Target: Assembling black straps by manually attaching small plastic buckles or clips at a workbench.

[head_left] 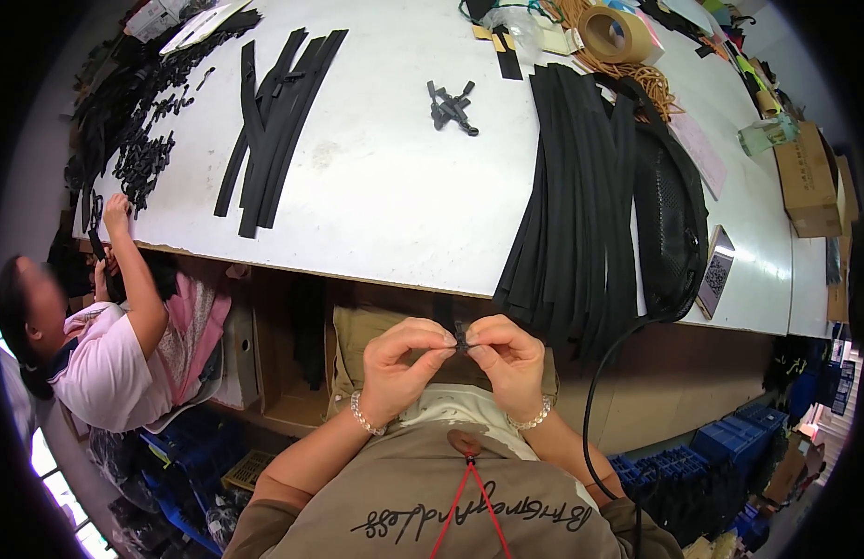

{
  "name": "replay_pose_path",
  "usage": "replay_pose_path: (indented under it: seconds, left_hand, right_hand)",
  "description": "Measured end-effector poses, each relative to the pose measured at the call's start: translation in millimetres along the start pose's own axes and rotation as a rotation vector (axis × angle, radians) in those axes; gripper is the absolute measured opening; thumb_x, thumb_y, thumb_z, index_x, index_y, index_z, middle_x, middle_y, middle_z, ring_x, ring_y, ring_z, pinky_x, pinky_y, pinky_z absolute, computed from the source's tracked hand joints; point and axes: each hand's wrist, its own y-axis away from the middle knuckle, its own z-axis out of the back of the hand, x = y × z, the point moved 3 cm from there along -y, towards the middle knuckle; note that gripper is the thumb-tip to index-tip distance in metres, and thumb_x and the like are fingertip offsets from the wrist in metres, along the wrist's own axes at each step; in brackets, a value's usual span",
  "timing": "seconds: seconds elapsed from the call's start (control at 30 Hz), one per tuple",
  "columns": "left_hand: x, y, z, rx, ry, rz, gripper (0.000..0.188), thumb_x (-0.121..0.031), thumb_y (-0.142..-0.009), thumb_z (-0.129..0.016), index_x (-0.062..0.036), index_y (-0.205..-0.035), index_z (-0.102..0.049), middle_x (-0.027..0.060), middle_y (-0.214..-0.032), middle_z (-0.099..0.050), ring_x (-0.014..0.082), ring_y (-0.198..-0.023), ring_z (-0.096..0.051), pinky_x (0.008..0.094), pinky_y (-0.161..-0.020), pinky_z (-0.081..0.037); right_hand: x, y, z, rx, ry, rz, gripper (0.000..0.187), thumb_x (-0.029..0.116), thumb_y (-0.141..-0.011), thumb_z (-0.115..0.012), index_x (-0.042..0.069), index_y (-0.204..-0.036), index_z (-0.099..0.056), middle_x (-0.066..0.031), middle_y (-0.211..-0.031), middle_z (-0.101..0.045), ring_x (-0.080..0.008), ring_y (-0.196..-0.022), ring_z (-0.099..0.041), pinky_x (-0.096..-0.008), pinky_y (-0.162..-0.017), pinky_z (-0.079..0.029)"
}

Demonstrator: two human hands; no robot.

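In front of my body, just below the table's near edge, my left hand and my right hand meet fingertip to fingertip. Both are closed in a pinch on a small black piece, which looks like a zipper pull; the fingers mostly cover it. A dark strip shows just behind it. A small heap of black zipper pulls lies on the white table beyond my hands. Long black zipper strips hang over the edge to the right, and a smaller bunch of strips lies to the left.
A black mesh bag and a phone-like flat object lie at the right, with a tape roll farther back. A black cable runs down beside my right arm. On the left another person handles black pieces.
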Motion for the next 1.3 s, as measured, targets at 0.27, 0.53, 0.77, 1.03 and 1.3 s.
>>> replay_pose_path:
  seconds: [0.27, 0.53, 0.77, 1.03, 1.3]
  left_hand:
    - [-9, 2, -3, 0.031, -0.068, -0.165, 0.014, 0.008, -0.074, -0.067, -0.0006, -0.085, -0.064, 0.0094, -0.087, -0.065, 0.0204, -0.084, -0.062, 0.0293, -0.074, -0.05]
    - [-12, 1, -3, 0.058, -0.101, 0.007, 0.013, 0.006, -0.076, -0.066, 0.0003, -0.087, -0.064, 0.0087, -0.089, -0.063, 0.0169, -0.085, -0.061, 0.027, -0.073, -0.049]
    - [6, 6, -4, 0.001, 0.351, 0.427, 0.019, 0.003, -0.08, -0.065, 0.0022, -0.099, -0.063, 0.0063, -0.092, -0.06, 0.0109, -0.085, -0.058, 0.0217, -0.075, -0.049]
    - [-15, -2, -4, 0.134, 0.097, 0.175, 0.019, 0.004, -0.077, -0.067, -0.001, -0.096, -0.068, 0.0069, -0.093, -0.061, 0.0122, -0.082, -0.058, 0.0224, -0.074, -0.05]
    - [-23, -1, -3, 0.147, -0.015, 0.032, 0.021, 0.005, -0.073, -0.069, -0.0016, -0.092, -0.069, 0.0075, -0.084, -0.063, 0.0153, -0.077, -0.058, 0.025, -0.068, -0.047]
  right_hand:
    - [12, 6, -3, 0.035, 0.104, 0.132, 0.011, -0.008, -0.079, -0.063, -0.001, -0.087, -0.062, -0.0101, -0.091, -0.06, -0.0148, -0.085, -0.057, -0.0245, -0.076, -0.047]
    - [13, 7, -5, -0.013, 0.073, 0.055, 0.014, -0.011, -0.077, -0.062, 0.0, -0.086, -0.062, -0.0081, -0.09, -0.061, -0.0147, -0.086, -0.057, -0.0245, -0.074, -0.046]
    - [4, 9, -2, 0.01, 0.262, -0.085, 0.011, -0.005, -0.076, -0.067, -0.002, -0.084, -0.06, -0.0043, -0.08, -0.059, -0.0077, -0.069, -0.053, -0.0203, -0.061, -0.044]
    - [30, 3, -11, 0.102, 0.501, 0.183, 0.011, -0.004, -0.073, -0.066, -0.003, -0.081, -0.06, -0.0072, -0.079, -0.06, -0.01, -0.06, -0.053, -0.0216, -0.052, -0.042]
    - [44, 5, -17, 0.079, 0.649, 0.313, 0.015, -0.004, -0.068, -0.066, 0.0, -0.082, -0.061, -0.0102, -0.078, -0.062, -0.017, -0.061, -0.058, -0.0246, -0.053, -0.046]
